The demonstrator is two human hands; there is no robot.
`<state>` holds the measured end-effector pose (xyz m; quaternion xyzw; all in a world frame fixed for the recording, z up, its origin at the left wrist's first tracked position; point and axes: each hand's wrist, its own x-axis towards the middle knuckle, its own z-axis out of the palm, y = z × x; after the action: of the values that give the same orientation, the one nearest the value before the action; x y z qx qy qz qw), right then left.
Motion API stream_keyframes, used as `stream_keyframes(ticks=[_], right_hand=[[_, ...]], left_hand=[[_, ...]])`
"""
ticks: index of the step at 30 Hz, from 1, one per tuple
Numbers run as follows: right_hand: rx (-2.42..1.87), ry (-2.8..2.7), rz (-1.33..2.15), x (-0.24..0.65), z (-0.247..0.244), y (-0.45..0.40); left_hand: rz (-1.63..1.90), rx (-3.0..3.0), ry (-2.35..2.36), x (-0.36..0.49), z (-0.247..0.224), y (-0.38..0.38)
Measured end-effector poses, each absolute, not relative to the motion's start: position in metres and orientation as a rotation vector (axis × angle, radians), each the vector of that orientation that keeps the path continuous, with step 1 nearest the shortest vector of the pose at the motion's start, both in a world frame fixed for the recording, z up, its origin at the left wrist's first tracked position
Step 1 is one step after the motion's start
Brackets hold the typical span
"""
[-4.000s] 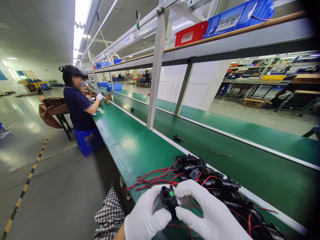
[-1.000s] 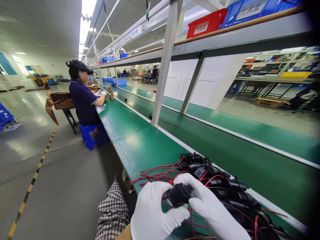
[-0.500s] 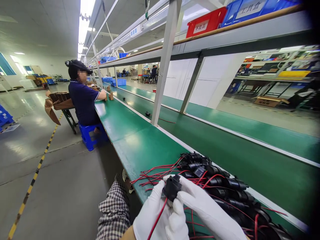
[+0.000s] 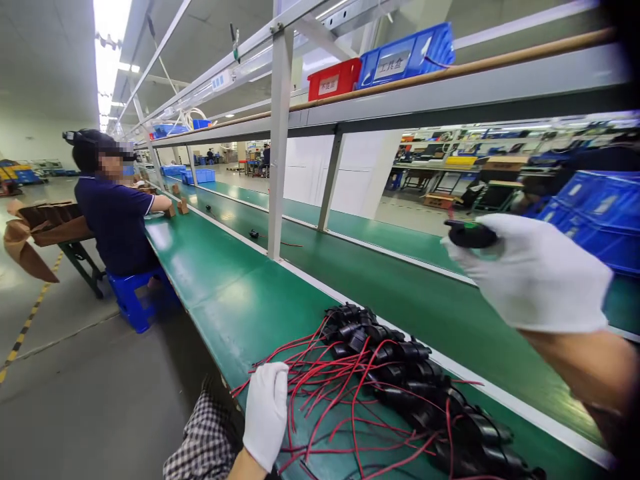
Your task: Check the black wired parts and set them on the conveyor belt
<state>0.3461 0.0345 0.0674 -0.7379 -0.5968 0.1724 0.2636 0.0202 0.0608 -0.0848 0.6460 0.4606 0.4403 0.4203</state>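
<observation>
My right hand [image 4: 535,273], in a white glove, is raised over the green conveyor belt [image 4: 380,293] and grips a small black part [image 4: 470,235] with a green dot. My left hand [image 4: 265,413], also gloved, rests near the front edge of the green bench [image 4: 240,300], fingers loosely curled, touching red wires. A pile of black parts with red wires [image 4: 395,380] lies on the bench between my hands.
A person in a dark shirt [image 4: 115,213] sits on a blue stool at the bench further left. A single black part [image 4: 254,234] lies on the belt. A metal post [image 4: 278,140] holds a shelf with red [image 4: 334,79] and blue bins [image 4: 405,60]. Blue crates [image 4: 595,213] stand at right.
My right hand has lifted the black part away from my left hand, up and right over the belt. My left hand has let go and dropped to the bench edge. The view swung right.
</observation>
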Motion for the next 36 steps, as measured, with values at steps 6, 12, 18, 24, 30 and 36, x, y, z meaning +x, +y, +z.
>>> stream_keyframes(ticks=[6, 12, 18, 24, 30, 36], right_hand=[[-2.445, -1.716, 0.200, 0.404, 0.061, 0.085], [-2.687, -1.758, 0.150, 0.425, 0.034, 0.114], [-2.649, -1.875, 0.111, 0.398, 0.026, 0.128], [-2.511, -2.098, 0.244, 0.321, 0.024, 0.149], [-2.728, -2.121, 0.372, 0.291, 0.031, 0.178], [-2.747, -2.245, 0.480, 0.288, 0.030, 0.189]], left_hand=[[1.077, 1.787, 1.171, 0.023, -0.093, 0.057], [1.152, 1.910, 1.211, 0.027, -0.107, 0.060], [1.106, 2.031, 1.214, 0.026, -0.110, 0.062], [1.062, 2.057, 1.209, 0.024, -0.106, 0.061], [1.095, 2.063, 1.257, 0.029, -0.106, 0.057], [1.175, 2.036, 1.299, 0.033, -0.115, 0.056]])
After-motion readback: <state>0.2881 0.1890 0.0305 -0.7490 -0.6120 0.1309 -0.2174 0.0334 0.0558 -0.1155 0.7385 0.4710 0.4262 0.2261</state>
